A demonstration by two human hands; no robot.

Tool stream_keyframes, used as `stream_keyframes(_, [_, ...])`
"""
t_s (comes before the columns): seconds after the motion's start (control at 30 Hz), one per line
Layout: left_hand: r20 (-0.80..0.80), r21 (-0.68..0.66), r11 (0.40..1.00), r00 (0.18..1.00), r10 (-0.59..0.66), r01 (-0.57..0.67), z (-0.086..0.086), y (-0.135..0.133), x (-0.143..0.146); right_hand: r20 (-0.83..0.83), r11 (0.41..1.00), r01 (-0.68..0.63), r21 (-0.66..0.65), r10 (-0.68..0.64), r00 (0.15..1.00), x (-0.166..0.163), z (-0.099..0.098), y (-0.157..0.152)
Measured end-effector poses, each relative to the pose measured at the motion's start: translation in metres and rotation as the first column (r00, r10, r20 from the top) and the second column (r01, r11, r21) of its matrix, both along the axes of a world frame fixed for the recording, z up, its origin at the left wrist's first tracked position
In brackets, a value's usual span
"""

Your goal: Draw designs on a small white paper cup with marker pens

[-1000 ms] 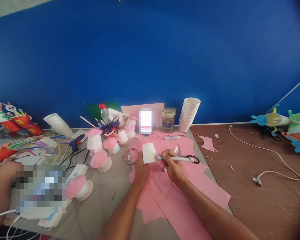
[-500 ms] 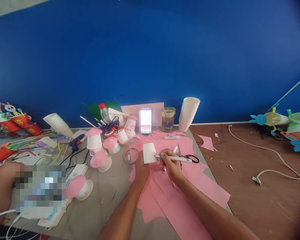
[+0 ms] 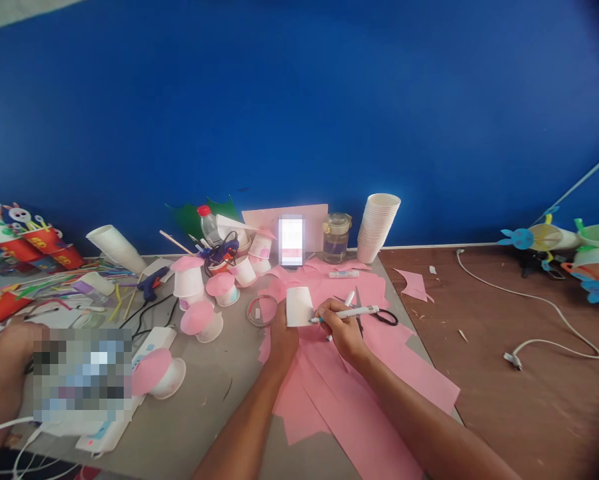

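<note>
My left hand point(image 3: 282, 339) is wrapped around a plain white paper cup point(image 3: 299, 305), over the pink paper. Pinched in my right hand point(image 3: 342, 335) is a white marker point(image 3: 362, 311) with a blue end; its tip meets the lower right part of the cup's wall. Beneath and beside that hand lie scissors point(image 3: 388, 317) with a black handle, partly covered. A second white pen-like piece point(image 3: 350, 298) shows just behind the fingers. Cut sheets of pink paper point(image 3: 339, 407) spread under both forearms. Left of the cup sits a roll of tape point(image 3: 260, 311).
Several white cups with pink paper tops point(image 3: 202, 321) stand at left. A glue gun point(image 3: 150, 285) and power strip point(image 3: 114, 413) lie nearby. Behind are a lit phone point(image 3: 292, 241), a jar point(image 3: 336, 237) and a cup stack point(image 3: 378, 228). Another person's hand point(image 3: 12, 350) is at far left.
The marker's tip has shifted down the cup's wall, and its back end has swung upward. My left hand and the cup stay nearly in place.
</note>
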State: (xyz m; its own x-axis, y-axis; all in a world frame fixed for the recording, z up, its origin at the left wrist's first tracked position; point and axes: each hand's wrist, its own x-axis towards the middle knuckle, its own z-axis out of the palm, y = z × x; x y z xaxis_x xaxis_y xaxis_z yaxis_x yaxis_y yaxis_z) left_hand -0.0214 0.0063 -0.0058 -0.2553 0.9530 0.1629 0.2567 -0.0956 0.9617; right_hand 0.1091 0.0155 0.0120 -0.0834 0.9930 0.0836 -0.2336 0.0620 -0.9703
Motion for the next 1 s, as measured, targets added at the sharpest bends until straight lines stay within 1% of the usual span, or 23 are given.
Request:
stream_keyframes(0.13, [0.014, -0.009, 1.000, 1.000, -0.017, 0.017, 0.0004, -0.0003, 0.0002, -0.005, 0.998, -0.067, -0.005, 0.067, 0.998, 0.0027, -0.0035, 0.0021])
stream_keyframes(0.3, [-0.018, 0.027, 1.000, 1.000, -0.003, 0.004, -0.0021, 0.0011, -0.0003, -0.145, 1.000, -0.014, -0.019, 0.011, 0.989, 0.0020, -0.0077, 0.0046])
stream_keyframes(0.37, [-0.021, 0.035, 0.999, 1.000, -0.008, 0.009, -0.0025, 0.0017, -0.0004, -0.165, 1.000, -0.008, -0.016, 0.005, 0.986, 0.0012, -0.0081, 0.0045])
stream_keyframes(0.57, [-0.016, 0.018, 1.000, 1.000, -0.009, 0.009, -0.0012, 0.0008, 0.0001, -0.105, 1.000, 0.003, 0.022, 0.000, 0.994, -0.0005, -0.0063, 0.0016])
stream_keyframes(0.87, [0.013, 0.008, 1.000, 1.000, 0.000, 0.000, -0.0027, 0.0012, -0.0004, -0.050, 0.999, 0.034, 0.030, -0.032, 0.998, -0.0008, -0.0024, 0.0005])
stream_keyframes(1.0, [-0.002, 0.007, 1.000, 1.000, -0.002, 0.002, -0.0019, 0.0007, -0.0003, -0.037, 0.999, 0.030, 0.032, -0.028, 0.999, -0.0013, 0.0017, -0.0013])
